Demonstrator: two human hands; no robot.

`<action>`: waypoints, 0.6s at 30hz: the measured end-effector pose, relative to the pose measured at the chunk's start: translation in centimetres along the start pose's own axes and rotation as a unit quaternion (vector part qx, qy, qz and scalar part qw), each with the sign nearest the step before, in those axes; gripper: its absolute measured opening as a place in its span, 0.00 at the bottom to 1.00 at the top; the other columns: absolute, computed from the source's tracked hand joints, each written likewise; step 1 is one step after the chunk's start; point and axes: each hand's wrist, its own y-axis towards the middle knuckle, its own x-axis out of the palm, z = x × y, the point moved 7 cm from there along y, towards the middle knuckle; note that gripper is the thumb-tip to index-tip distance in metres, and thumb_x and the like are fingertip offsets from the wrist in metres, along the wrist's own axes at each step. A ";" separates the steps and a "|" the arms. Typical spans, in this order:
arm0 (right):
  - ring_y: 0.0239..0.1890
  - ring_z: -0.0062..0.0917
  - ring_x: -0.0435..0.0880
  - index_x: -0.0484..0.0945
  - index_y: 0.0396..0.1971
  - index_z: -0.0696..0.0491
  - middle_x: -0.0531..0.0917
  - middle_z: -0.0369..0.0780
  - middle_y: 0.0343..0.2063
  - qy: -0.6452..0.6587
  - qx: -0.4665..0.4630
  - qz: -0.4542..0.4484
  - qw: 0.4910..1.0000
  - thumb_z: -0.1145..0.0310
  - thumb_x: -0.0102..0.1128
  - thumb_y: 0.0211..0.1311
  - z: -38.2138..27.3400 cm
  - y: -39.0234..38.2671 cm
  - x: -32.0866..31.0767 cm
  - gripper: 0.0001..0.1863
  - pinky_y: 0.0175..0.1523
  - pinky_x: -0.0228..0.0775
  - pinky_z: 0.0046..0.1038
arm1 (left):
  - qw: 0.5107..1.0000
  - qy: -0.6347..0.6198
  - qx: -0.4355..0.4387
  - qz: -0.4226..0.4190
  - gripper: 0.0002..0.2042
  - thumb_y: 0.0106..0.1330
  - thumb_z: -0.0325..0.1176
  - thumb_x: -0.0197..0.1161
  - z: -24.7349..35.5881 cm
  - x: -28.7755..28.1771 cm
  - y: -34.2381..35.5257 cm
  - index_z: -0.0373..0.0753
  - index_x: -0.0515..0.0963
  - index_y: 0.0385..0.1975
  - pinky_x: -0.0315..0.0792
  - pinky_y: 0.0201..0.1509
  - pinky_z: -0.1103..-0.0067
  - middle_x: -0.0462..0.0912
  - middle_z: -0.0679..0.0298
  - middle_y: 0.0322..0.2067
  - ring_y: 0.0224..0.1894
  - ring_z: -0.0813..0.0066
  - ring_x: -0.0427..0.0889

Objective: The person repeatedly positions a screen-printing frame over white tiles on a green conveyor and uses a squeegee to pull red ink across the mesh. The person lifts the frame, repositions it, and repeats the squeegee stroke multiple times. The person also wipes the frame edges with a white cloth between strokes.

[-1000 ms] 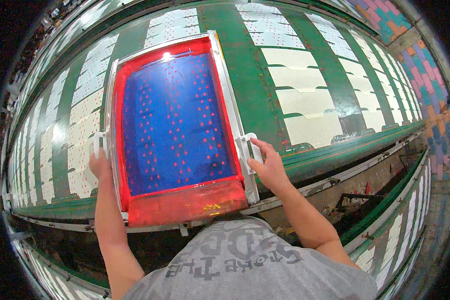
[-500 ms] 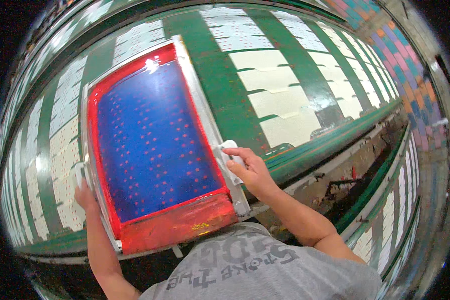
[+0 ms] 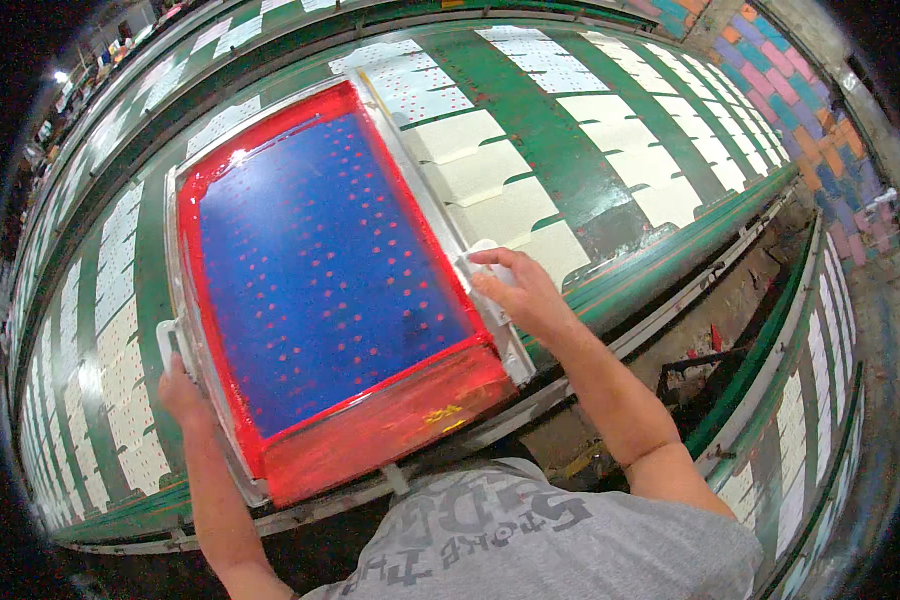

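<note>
A large screen-printing frame (image 3: 280,432) lies before me over the long table, tilted slightly to the left. Its blue mesh (image 3: 305,280) carries rows of small red dots and is bordered by wet-looking red ink. My left hand (image 3: 182,392) is closed around a white handle (image 3: 170,340) on the left rail. On the right rail, my right hand (image 3: 525,290) grips another white handle (image 3: 483,246), fingers over its top. Beside the frame's right edge is a column of cream cut pieces (image 3: 480,170), partly covered by the frame.
The green table (image 3: 570,150) bears rows of pale pieces; those left of the frame (image 3: 120,370) show red dots. A metal rail (image 3: 670,290) runs along the near edge. Another table with pale pieces (image 3: 790,430) stands at right. Coloured bricks (image 3: 770,70) cover the floor at far right.
The frame and both hands have shifted right along the table. The green strip beside the frame is now covered, and the frame reaches the cream pieces.
</note>
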 end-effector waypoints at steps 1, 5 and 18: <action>0.64 0.36 0.81 0.83 0.61 0.54 0.84 0.49 0.59 0.001 -0.006 0.006 1.000 0.53 0.68 0.68 1.1 0.4 -2.2 0.27 0.70 0.68 0.36 | 1.000 -0.008 0.013 0.005 0.22 0.75 0.42 0.66 1.4 1.6 -2.0 0.23 0.86 0.48 0.76 0.46 0.67 0.89 0.53 0.39 0.39 0.65 0.85; 0.57 0.35 0.86 0.80 0.63 0.58 0.86 0.50 0.55 0.033 0.003 0.043 0.999 0.54 0.70 0.67 6.6 1.5 -10.2 0.30 0.64 0.76 0.35 | 0.997 -0.041 0.058 0.009 0.20 0.75 0.39 0.66 6.3 7.9 -9.4 0.23 0.85 0.52 0.77 0.48 0.68 0.89 0.53 0.41 0.41 0.66 0.86; 0.59 0.30 0.81 0.74 0.70 0.57 0.83 0.47 0.59 0.139 0.069 0.051 0.987 0.57 0.69 0.72 16.7 1.8 -26.4 0.33 0.66 0.72 0.33 | 0.988 -0.152 0.007 -0.034 0.15 0.77 0.37 0.64 14.6 19.0 -24.8 0.28 0.87 0.47 0.76 0.42 0.73 0.89 0.61 0.37 0.36 0.75 0.84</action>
